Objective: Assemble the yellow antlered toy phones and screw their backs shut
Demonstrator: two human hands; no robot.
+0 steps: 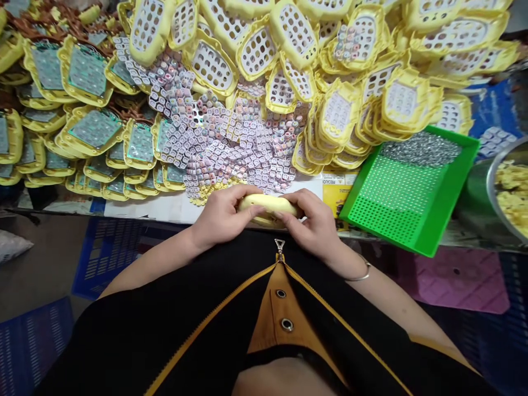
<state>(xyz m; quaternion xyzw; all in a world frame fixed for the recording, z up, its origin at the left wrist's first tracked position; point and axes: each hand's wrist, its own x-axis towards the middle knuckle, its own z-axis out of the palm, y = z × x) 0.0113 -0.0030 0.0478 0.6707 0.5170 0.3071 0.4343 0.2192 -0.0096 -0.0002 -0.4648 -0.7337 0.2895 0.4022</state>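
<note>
Between both hands, at the table's front edge, is a yellow plastic toy shell [270,204], seen edge-on with its smooth side up. My left hand [225,212] grips its left end, thumb along the near side. At the right end my right hand [311,220] is closed on it in the same way, fingers behind and thumb in front. Just beyond the hands lie small yellow plastic pieces [220,190] and a broad heap of printed button pads [231,143]. The underside of the shell is hidden.
Yellow shells with circuit boards [93,129] are stacked on the left. Perforated yellow shells [289,33] pile up at the back and right. A green tray [433,231] holding small metal screws [421,148] stands right, beside a metal pot [493,187] of yellow parts.
</note>
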